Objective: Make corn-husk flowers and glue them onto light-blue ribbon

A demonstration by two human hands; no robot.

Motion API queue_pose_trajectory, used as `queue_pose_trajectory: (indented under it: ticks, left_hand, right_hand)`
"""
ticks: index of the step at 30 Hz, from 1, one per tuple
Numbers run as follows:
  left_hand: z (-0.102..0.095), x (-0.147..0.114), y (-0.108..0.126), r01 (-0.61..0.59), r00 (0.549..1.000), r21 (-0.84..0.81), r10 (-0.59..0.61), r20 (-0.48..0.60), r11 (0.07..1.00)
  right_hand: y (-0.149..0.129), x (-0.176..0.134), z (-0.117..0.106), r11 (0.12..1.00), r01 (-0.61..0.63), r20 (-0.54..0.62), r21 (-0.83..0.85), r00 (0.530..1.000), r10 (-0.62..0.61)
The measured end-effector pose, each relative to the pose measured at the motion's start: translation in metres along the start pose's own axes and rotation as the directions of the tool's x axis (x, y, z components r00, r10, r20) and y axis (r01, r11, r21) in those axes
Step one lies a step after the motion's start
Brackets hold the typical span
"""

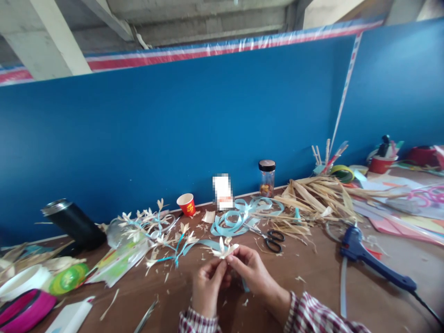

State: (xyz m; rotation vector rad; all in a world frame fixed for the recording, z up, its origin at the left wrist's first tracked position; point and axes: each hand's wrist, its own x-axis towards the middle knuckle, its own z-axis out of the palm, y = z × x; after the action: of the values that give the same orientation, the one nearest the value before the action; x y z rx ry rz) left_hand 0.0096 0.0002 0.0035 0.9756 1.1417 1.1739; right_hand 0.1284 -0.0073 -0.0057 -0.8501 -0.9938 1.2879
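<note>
A cream husk flower point(222, 249) with several pointed petals is pinched between my two hands, low in the middle of the view. My left hand point(209, 283) closes on its base from the left. From the right, my right hand point(255, 270) grips it with thumb and forefinger. Pale blue ribbon point(204, 242) trails behind the flower, and a bit of it shows below my right fingers. Just left lies a branch of similar flowers with blue-wrapped stems point(175, 254). Black-handled scissors point(274, 241) lie beyond my right hand.
A blue glue gun point(371, 262) with a cord lies right, near dried husks point(312, 199). Behind my hands stand a red paper cup point(186, 204), coiled ribbon point(225, 224) and a lidded jar point(267, 179). A black tumbler point(74, 224) leans left; tweezers point(145, 317) lie in front.
</note>
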Motion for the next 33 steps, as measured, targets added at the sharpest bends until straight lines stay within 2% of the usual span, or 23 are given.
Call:
queue_pose_trajectory:
  ticks: [2,7,11,17,24,29,33]
  left_hand:
    - [0.0002,-0.0005,0.0008,0.018,1.000,-0.036,-0.019,-0.021,0.999]
    - [-0.0029,0.0009,-0.0018,-0.057,0.998,-0.032,0.057,-0.013,0.998]
    - [-0.0058,0.0032,-0.0034,-0.084,0.996,0.025,0.085,-0.032,0.996]
    - [-0.0066,0.0019,-0.0001,-0.187,0.982,0.155,0.189,0.002,0.970]
    - [-0.0024,-0.0019,0.0031,-0.106,0.994,0.075,0.105,0.014,0.992]
    - [-0.0021,-0.0025,0.0038,-0.109,0.994,0.075,0.109,-0.004,0.991]
    - [-0.0066,0.0009,0.0002,-0.132,0.991,0.117,0.129,0.038,0.984]
  right_hand:
    - [-0.0007,-0.0001,0.0008,1.000,-0.017,0.013,0.023,1.000,0.017]
    - [-0.0053,-0.0015,0.0034,1.000,-0.010,0.015,-0.010,1.000,0.010]
    - [-0.0066,-0.0018,0.0031,0.997,0.018,-0.018,-0.076,1.000,-0.020]
    - [-0.0085,-0.0019,0.0035,0.996,0.024,0.003,-0.083,1.000,-0.023]
    - [-0.0032,-0.0006,0.0014,0.982,0.030,-0.034,-0.187,0.999,-0.037]
    - [-0.0017,-0.0004,0.0018,0.976,0.014,-0.056,-0.218,0.998,-0.027]
    - [-0.0070,-0.0004,0.0043,0.977,-0.007,-0.074,-0.215,0.997,-0.009]
